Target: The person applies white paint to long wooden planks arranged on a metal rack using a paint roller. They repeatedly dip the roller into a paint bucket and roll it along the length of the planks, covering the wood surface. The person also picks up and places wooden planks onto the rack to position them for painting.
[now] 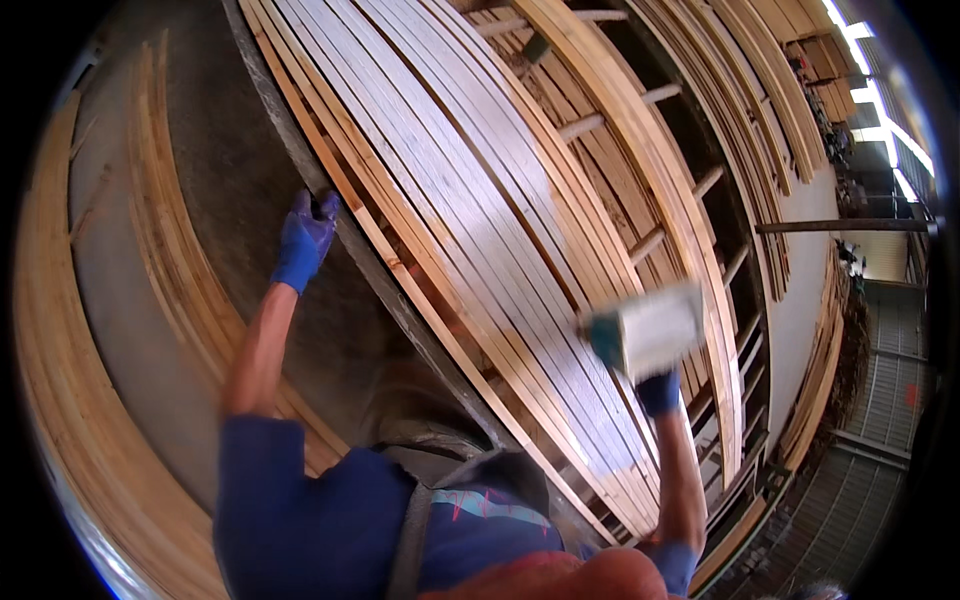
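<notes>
My left hand point(305, 238), in a blue and purple glove, is at the near edge rail point(380, 270) of the rack. Its thumb and fingers are apart, and I see nothing held in them. My right hand point(659, 392), in a dark blue glove, grips a pale box-shaped container point(655, 330) with a teal end. Motion blurs the container, and it hides part of my fingers. It is tilted over long wooden strips point(470, 200) laid side by side. A whitish, shiny coating covers much of the middle strips; the outer ones show bare wood.
Beyond the strips, a thick curved-looking beam point(640, 150) lies across round rungs point(648, 245). More timber stacks point(745, 110) stand farther right. Long boards point(165, 200) lie on the left above the concrete floor point(215, 130). A metal post point(845, 226) juts in at right.
</notes>
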`<state>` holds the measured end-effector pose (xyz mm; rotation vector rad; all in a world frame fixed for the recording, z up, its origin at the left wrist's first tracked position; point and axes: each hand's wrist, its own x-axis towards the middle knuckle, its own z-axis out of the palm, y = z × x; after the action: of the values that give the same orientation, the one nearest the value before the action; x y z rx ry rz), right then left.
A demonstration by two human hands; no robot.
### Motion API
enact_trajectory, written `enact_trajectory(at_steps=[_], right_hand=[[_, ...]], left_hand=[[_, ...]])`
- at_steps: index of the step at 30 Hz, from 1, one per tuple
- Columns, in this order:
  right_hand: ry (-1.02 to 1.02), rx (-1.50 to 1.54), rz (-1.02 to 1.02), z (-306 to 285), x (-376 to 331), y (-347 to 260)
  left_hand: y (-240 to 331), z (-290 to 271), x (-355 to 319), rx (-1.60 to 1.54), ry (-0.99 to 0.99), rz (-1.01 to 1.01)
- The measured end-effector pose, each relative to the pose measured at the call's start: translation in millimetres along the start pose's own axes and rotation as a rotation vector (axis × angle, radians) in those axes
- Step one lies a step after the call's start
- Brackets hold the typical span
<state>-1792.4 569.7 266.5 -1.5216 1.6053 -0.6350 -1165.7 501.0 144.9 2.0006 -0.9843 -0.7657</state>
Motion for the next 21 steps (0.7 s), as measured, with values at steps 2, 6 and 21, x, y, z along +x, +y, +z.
enact_trajectory(at_steps=[2,6,21], right_hand=[[-0.044,-0.311,-0.241,28.8,109.0,-45.4],[-0.167,-0.587,-0.470,107.5,278.4,-143.3],[-0.322,-0.437,-0.238,40.0,185.6,-115.8]], left_hand=[[1.2,-4.1,-2.4,0.019,-0.006,-0.010],[-20.9,-5.1,-4.7,-0.021,-0.080,-0.050],[-29.8,5.1,-19.6,-0.218,0.095,-0.020]])
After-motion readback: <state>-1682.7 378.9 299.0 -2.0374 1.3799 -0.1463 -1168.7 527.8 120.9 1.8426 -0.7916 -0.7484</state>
